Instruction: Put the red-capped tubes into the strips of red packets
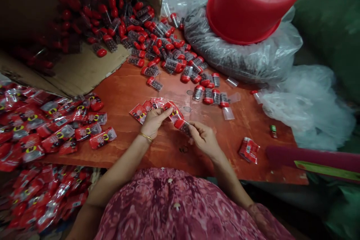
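- The red-capped container (182,126) sits between the two hands, just above the orange-red tabletop (230,131), its long axis slanting from cap at upper left to dark-filled body at lower right.
- The right hand (204,138) is nearer to it, thumb and fingers pinching the body's far end from the cap.
- The cap points at the printed red packet (174,111), up and left of it; they meet or overlap, but from here I can't tell whether the cap is inside.
- The left hand (154,120) pinches that packet, thumb on top; flat red packets (137,113) fan out beside its fingers.
- Beyond the hands, loose containers (208,96) trail back to a cardboard box (98,75).
- To the left lie heaped packets (59,123); at the back, a red bucket (247,7) rests upside down on a bulging clear bag (233,60).
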A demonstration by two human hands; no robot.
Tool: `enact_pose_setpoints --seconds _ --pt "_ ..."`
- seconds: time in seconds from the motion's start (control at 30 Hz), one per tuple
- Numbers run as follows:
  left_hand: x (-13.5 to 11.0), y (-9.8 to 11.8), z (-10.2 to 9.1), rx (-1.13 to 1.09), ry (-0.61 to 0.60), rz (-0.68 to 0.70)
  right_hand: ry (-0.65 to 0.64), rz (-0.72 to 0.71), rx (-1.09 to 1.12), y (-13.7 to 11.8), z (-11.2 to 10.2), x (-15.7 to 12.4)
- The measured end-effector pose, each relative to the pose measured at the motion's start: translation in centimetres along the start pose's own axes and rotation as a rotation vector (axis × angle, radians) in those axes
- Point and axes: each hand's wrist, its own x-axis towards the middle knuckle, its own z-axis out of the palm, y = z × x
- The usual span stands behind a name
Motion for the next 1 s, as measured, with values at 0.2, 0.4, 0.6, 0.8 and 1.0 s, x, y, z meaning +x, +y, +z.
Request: enact_pose_setpoints --seconds 0.2,0.4,0.6,0.8,1.0 --pt "0.0 -0.4 0.2 -0.048 -0.049 0.042 0.054 0.098 0.151 0.2 1.1 -0.3" --pt "-0.2 -1.6 0.9 -0.229 -0.013 0.105 0.157 0.043 0.259 0.5 3.0 0.5" --pt "-0.3 -1.9 0.8 -0.294 -0.020 0.099 0.187 0.000 0.294 0.2 3.9 1.9" --pt "0.2 -1.4 0.6 -0.275 -0.077 0.043 0.176 -0.026 0.350 -0.2 4.5 2.8" --pt "0.4 -0.9 0.7 -0.227 -0.112 0.045 0.079 -0.026 0.475 -0.3 4.1 3.2"
